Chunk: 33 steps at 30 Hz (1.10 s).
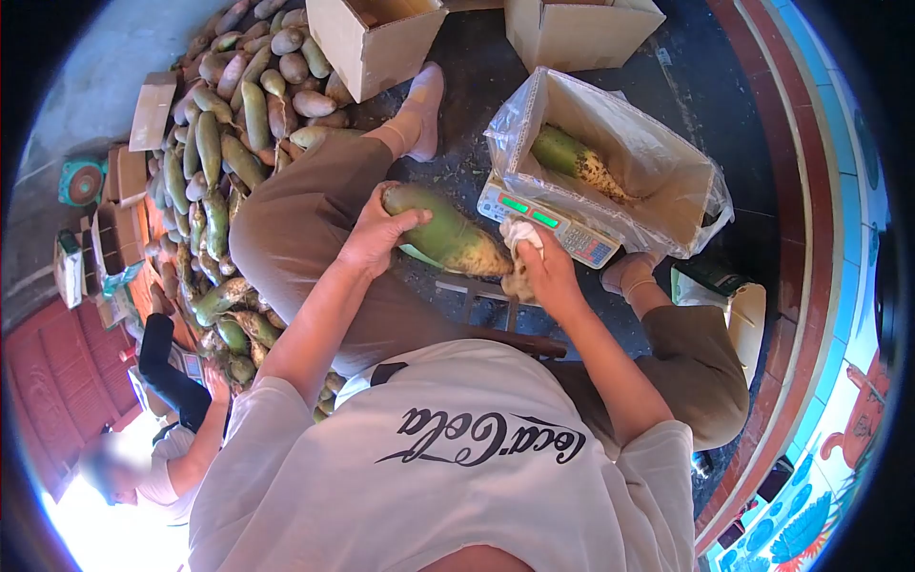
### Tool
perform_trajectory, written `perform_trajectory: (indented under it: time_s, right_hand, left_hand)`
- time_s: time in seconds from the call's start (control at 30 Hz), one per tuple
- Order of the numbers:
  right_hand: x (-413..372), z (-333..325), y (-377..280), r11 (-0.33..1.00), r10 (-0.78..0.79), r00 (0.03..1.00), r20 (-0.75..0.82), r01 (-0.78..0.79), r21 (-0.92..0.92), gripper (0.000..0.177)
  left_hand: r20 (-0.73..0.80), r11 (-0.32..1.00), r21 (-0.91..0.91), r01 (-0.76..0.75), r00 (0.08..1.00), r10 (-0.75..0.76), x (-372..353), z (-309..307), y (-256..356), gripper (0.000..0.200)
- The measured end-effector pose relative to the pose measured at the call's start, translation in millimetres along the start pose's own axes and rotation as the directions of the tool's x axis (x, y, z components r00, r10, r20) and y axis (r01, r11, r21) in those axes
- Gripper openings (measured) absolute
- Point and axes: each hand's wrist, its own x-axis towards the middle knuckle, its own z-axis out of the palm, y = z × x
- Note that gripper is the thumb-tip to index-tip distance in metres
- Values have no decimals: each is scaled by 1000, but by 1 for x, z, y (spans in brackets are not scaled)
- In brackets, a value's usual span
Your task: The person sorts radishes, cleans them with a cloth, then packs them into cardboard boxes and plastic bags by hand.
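Observation:
My left hand (375, 236) is wrapped around the leafy-end side of a large green radish (440, 232), which lies tilted above my lap, its brownish, soil-marked tip pointing right. At that tip, my right hand (550, 275) grips a whitish, dirt-stained cloth (518, 250), pressed close to the radish. Just beyond the cloth sits a digital scale (583, 240) with lit green displays. On it stands a cardboard box (683, 164) lined with clear plastic, and another green radish (575, 160) lies inside.
A big heap of radishes (257, 119) spreads along my left. Two open cardboard boxes, one at the upper middle (367, 48) and another farther right (581, 36), stand ahead. Another person (181, 458) is at the lower left beside the heap. A raised tiled edge (805, 191) curves along the right.

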Motion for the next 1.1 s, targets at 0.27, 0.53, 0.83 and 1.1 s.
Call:
perform_trajectory:
  time_s: [0.27,0.53,0.83,1.1]
  right_hand:
    - [-3,37,-29,640,-295,900,322,436,-632,66]
    - [-2,27,-3,949,40,992,123,-76,305,37]
    - [7,51,-33,916,-251,967,-46,221,-335,39]
    - [-8,17,73,795,284,934,215,-104,-598,41]
  left_hand:
    - [59,959,-140,247,969,-240,0,-10,-16,55]
    - [312,896,-372,243,942,-126,-8,-1,-15,51]
    - [76,981,-177,80,995,-68,-9,4,-18,52]
    - [189,992,3,-126,974,123,-20,12,-8,63]
